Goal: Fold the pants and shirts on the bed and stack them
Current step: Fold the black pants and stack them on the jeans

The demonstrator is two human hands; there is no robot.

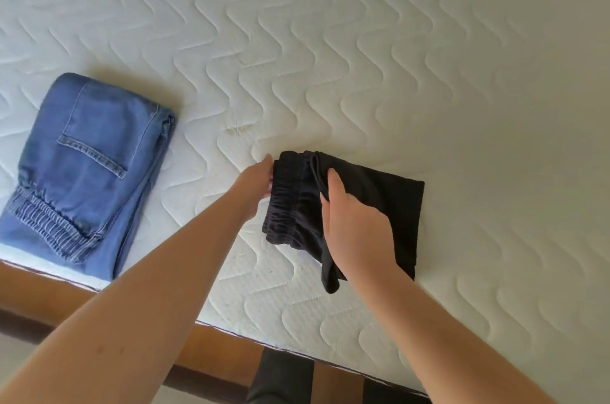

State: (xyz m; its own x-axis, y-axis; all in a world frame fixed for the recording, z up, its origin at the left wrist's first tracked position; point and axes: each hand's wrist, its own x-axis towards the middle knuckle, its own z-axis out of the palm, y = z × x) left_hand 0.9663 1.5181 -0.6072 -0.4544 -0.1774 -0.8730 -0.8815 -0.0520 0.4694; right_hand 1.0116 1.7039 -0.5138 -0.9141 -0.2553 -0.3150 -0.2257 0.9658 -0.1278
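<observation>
Our right hand [355,222] lay flat on the folded black pants [389,205], fingers straight and together. Our left hand [259,184] touched their edge at nine o'clock; we could not see its fingers well. We should lift evenly toward the folded jeans [89,165], well apart at nine o'clock on the bed [330,40].

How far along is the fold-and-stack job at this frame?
Done: the blue jeans lie folded on the mattress. In hand: the black pants are folded small; the left hand touches their waistband edge and the right hand rests on top. Left: the two lie apart, not stacked. No shirts show in this view.
</observation>
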